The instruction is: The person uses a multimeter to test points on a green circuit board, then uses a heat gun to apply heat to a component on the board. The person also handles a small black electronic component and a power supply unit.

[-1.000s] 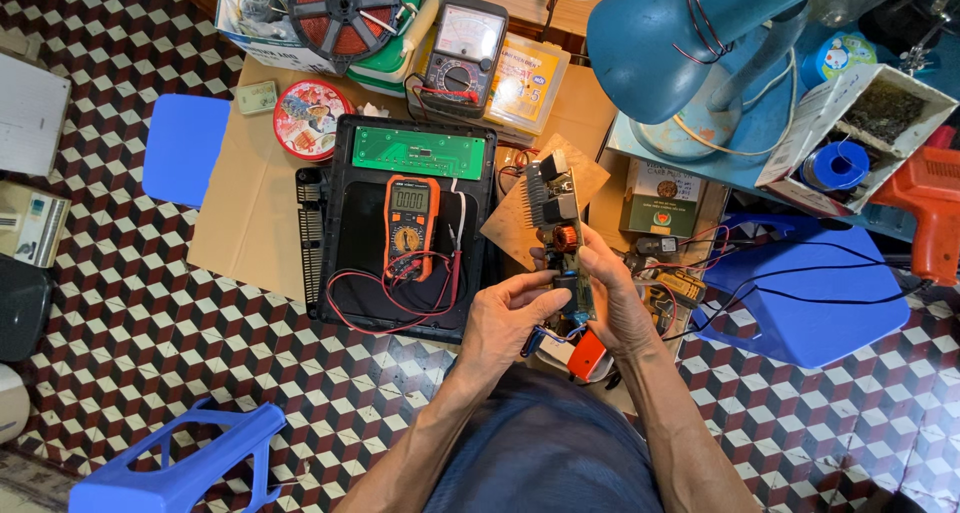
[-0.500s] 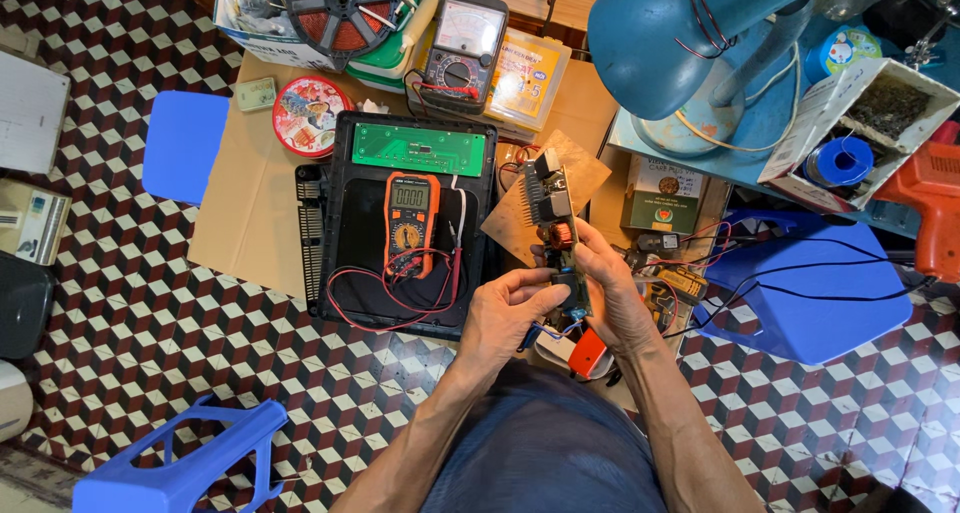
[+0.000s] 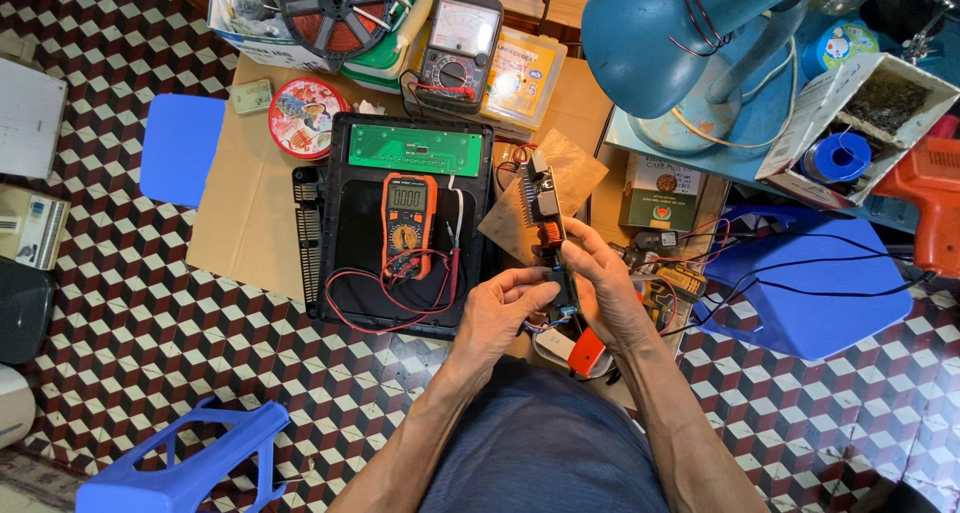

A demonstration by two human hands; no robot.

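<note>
While both hands are pinching the circuit board [image 3: 548, 235] on edge, near centre: left hand [image 3: 503, 313] and right hand [image 3: 603, 291] closed around its near end, probably for inspection; orange meter [image 3: 409, 223] lying left.

An orange multimeter [image 3: 408, 223] with a grey screen lies on the black tray [image 3: 350, 243], a black analog meter [image 3: 458, 41] beside a yellow box [image 3: 528, 78], a round red tin [image 3: 307, 117], and a green carton [image 3: 660, 193] right.
</note>
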